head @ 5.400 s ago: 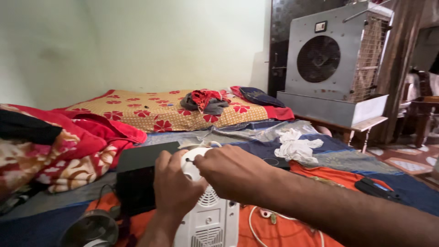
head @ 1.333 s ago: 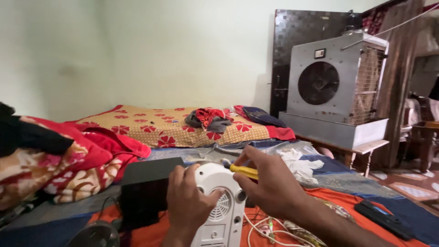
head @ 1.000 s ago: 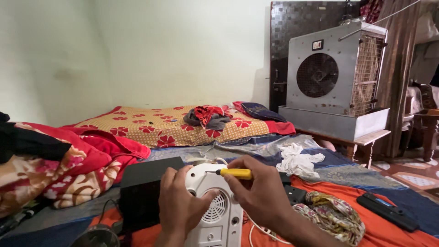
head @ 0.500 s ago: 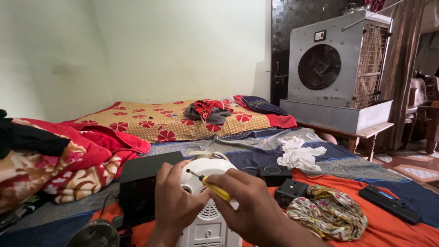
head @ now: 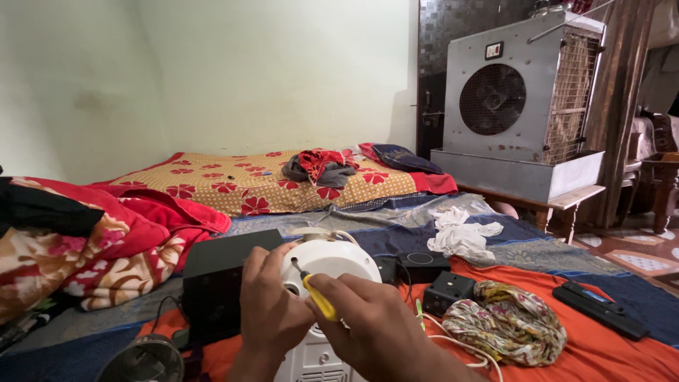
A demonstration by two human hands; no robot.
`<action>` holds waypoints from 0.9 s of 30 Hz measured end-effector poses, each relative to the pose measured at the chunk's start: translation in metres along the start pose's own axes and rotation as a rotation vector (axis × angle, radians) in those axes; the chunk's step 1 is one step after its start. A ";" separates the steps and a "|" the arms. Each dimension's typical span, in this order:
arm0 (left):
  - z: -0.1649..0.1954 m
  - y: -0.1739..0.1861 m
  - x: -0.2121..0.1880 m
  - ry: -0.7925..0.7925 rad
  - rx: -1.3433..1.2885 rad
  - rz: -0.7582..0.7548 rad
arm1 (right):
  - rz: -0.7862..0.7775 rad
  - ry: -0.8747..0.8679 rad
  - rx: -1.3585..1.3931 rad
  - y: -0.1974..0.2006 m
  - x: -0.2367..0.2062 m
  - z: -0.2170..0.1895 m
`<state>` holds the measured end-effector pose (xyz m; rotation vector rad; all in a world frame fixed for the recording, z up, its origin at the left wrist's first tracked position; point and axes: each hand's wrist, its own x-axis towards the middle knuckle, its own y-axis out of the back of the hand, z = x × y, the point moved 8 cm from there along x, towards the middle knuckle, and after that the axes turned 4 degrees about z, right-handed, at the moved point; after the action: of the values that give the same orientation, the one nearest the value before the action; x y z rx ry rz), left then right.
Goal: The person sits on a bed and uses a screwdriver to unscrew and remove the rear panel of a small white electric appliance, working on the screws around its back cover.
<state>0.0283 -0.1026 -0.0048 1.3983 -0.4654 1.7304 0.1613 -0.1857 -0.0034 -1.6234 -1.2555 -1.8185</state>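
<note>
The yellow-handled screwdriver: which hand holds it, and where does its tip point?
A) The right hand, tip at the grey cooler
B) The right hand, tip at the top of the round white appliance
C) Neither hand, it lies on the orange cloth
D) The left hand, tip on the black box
B: the right hand grips the yellow-handled screwdriver, its dark tip at the top of the round white appliance, which the left hand steadies.

The left hand rises from the lower edge, back toward the camera, fingers curled forward and its thumb tip meeting the right hand. The right hand lies just beside it, knuckles up, fingers pinched closed, forearm trailing down and right.
</note>
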 end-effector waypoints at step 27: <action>0.001 0.002 -0.004 -0.056 0.026 0.030 | 0.041 0.015 -0.049 -0.002 0.004 -0.014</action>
<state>0.0274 -0.1059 -0.0080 1.4686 -0.4978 1.7303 0.1508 -0.1947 0.0003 -1.6464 -1.1715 -1.8458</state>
